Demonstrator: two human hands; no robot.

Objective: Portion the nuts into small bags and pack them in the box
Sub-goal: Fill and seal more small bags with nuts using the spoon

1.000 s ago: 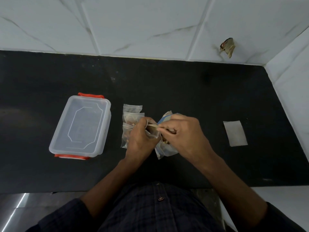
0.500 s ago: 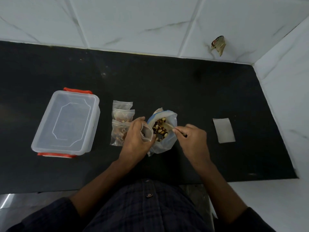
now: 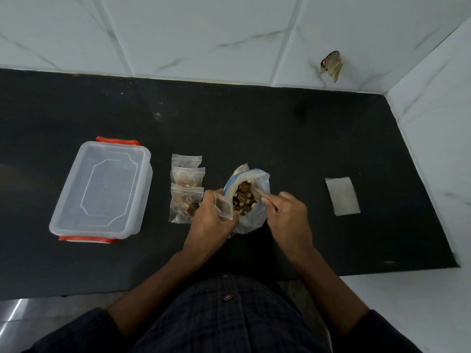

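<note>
Left hand (image 3: 212, 220) curled round a small bag (image 3: 224, 207), right hand (image 3: 288, 212) pinching a scoop (image 3: 257, 193), forearms angled inward.

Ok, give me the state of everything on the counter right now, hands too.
Box: lid on, clips shut.
Filled bags: three, overlapping in a column.
Big bag: open, nuts inside.
Small bag: held open by left hand.
Right hand: dipping scoop into the big bag.
Flat bag: empty, lying apart.
</note>
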